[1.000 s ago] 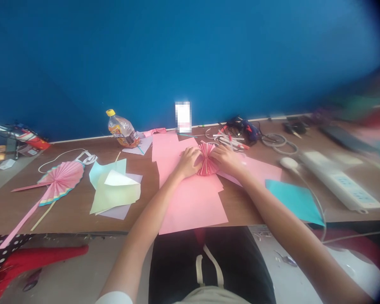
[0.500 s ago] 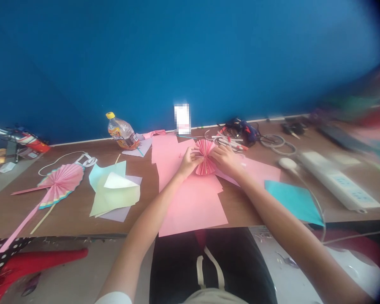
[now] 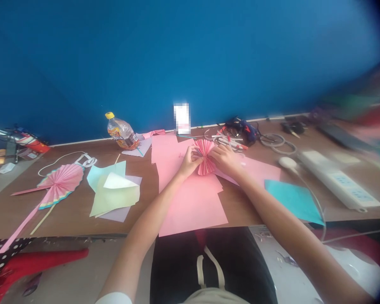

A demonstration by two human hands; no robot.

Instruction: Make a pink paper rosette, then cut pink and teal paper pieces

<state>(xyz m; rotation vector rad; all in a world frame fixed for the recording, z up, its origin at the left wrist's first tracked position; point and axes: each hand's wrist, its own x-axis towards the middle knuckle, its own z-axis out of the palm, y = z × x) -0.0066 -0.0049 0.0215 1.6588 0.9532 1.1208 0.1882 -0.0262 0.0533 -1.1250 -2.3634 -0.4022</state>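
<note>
Between my hands a pink pleated paper fan stands above pink sheets, pinched at its middle with its folds spread at top and bottom. My left hand grips its left side, thumb near the centre. On the right side, my right hand has its fingers closed on the fan close to the middle; the fingertips are partly hidden behind the paper. Off to the left lies a larger pink fan with a blue and yellow edge and long paper strips.
Left of the pink sheets are loose green and blue papers. A bottle with a yellow cap stands at the back. Behind my right hand lie cables and a glue gun. A teal sheet and a white power strip are at right.
The fan's pleats look slightly narrower and more gathered than before. Both hands stay in nearly the same place, still holding it.
</note>
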